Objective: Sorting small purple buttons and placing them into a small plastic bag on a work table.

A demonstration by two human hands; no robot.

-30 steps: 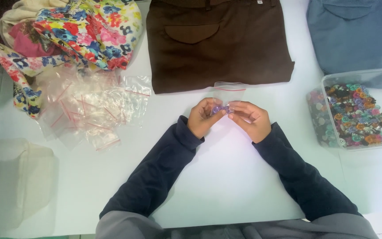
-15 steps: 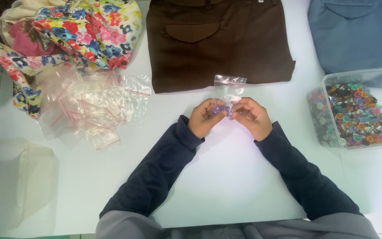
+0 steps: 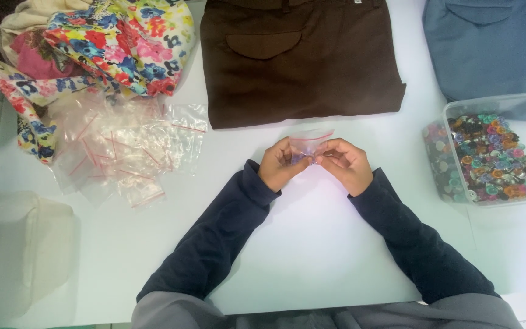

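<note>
Both hands met over the middle of the white tabletop (image 3: 312, 256), the left hand (image 3: 280, 164) and the right hand (image 3: 347, 166) each pinched on a small clear zip bag (image 3: 309, 145) with a red seal strip. The bag stood up between the fingertips, just in front of the folded brown trousers (image 3: 299, 61), and something small and purplish showed inside it, too tiny to make out. Dark blue sleeves (image 3: 214, 237) ran back from both wrists to the near edge.

Off to the person's left lay a loose heap of empty clear bags (image 3: 123, 152) with the same red strips, touching a crumpled floral cloth (image 3: 111, 42) at the far corner. A cloudy plastic tub (image 3: 19, 250) sat near the left front edge. To the right, well apart from the hands, a clear container (image 3: 494, 109) held a mass of coloured buttons (image 3: 488, 158), with a folded blue garment (image 3: 488, 42) just behind it.
</note>
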